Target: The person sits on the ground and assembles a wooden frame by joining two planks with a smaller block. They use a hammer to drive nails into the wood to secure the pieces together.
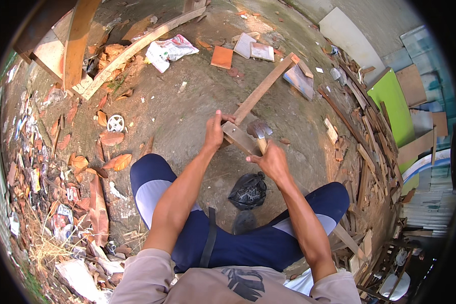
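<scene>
Wooden planks, two crossed: left hand (214,133) is pinching one plank (261,91); right hand (272,161) is gripping one hammer (259,133), probably steel-headed.

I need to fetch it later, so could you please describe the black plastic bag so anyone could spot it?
Start at the seated person's knees in dark blue trousers. On the bare ground between them lies the black plastic bag, just below the hammer. It is the only glossy, crumpled black thing among wood scraps.

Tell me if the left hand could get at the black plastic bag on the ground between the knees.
Probably yes. The left hand only presses the long wooden plank, and the black plastic bag lies uncovered on bare ground between the legs, with nothing across the way.
</scene>
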A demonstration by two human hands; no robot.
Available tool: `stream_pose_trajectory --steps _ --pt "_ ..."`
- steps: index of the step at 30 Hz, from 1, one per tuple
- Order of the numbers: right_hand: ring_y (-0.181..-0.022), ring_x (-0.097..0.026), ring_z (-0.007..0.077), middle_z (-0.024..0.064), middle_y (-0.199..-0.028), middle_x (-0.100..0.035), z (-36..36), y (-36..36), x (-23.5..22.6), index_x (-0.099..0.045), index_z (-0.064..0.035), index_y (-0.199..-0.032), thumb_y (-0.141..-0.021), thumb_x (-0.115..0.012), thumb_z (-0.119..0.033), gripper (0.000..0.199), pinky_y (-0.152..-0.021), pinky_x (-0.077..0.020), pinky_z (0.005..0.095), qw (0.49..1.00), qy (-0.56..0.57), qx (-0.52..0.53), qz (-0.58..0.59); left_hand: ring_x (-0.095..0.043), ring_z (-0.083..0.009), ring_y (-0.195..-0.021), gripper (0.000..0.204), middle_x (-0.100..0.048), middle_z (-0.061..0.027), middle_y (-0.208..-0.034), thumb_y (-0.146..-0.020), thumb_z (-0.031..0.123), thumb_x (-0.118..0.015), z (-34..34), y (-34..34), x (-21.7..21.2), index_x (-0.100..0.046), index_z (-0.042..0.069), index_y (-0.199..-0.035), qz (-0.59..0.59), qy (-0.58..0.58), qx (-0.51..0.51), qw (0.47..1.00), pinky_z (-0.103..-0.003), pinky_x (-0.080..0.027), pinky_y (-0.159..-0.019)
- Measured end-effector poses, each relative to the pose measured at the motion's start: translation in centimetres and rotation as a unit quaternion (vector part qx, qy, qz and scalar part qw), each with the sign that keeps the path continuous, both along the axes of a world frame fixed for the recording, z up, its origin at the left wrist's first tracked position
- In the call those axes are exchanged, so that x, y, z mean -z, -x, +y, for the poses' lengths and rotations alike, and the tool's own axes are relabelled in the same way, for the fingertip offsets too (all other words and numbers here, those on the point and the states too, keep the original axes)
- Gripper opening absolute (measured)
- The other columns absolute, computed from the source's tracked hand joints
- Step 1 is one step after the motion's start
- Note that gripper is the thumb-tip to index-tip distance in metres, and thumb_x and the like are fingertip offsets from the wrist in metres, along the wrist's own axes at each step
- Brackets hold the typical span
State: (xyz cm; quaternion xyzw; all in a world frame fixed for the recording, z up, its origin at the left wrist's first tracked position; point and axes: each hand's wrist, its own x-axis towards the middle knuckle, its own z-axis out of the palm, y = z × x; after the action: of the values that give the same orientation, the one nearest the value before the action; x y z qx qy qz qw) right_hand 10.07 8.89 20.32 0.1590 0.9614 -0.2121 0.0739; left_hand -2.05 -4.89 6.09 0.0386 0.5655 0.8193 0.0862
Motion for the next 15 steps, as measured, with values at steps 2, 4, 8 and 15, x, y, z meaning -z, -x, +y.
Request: stream_pose_trajectory --steps 2,4,8,15 --pt "-0.081 -0.066 0.0493 0.0317 -0.083 -0.066 0.9 -0.2 1.6 -0.06 0.0084 -0.092 -0.076 -0.084 -0.027 0.046 -0.071 -0.0511 0.0515 1.0 -0.017 -0.011 0.014 -0.066 -0.0272 -0.087 0.069 -0.071 -0.0216 -0.096 -0.105 0.045 -0.03 0.3 -0.1 0.0 -0.066 -0.007 -0.078 -0.016 0.004 -0.031 0.999 -0.04 -0.048 -0.087" --pt "-0.081 -0.066 0.0491 0.0317 -0.084 -0.066 1.6 0.5 2.0 -0.061 0.009 -0.092 -0.075 -0.084 -0.027 0.046 -0.071 -0.0513 0.0511 0.999 -0.007 0.041 0.017 -0.066 -0.0271 -0.086 0.069 -0.071 -0.0209 -0.091 -0.105 0.044 -0.03 0.7 -0.6 -0.1 -0.066 -0.007 -0.076 -0.035 0.005 -0.048 0.998 -0.04 -0.048 -0.086" --pt "-0.081 -0.067 0.048 0.0329 -0.086 -0.066 1.8 1.1 0.6 -0.061 0.0098 -0.092 -0.072 -0.087 -0.033 0.054 -0.072 -0.0515 0.051 0.998 0.034 0.042 -0.036 -0.066 -0.0273 -0.082 0.067 -0.071 -0.0204 -0.088 -0.104 0.041 -0.032 0.6 -0.4 -0.4 -0.065 -0.008 -0.073 -0.056 0.042 -0.066 0.995 -0.039 -0.048 -0.084" --pt "-0.084 -0.069 0.0461 0.0328 -0.086 -0.067 1.8 0.2 1.7 -0.062 0.0096 -0.094 -0.067 -0.09 -0.038 0.062 -0.074 -0.0528 0.0487 0.998 0.022 0.001 -0.054 -0.066 -0.0264 -0.082 0.064 -0.071 -0.0208 -0.089 -0.103 0.043 -0.036 1.0 -0.3 0.2 -0.062 -0.005 -0.068 -0.059 0.011 -0.068 0.996 -0.039 -0.049 -0.082"
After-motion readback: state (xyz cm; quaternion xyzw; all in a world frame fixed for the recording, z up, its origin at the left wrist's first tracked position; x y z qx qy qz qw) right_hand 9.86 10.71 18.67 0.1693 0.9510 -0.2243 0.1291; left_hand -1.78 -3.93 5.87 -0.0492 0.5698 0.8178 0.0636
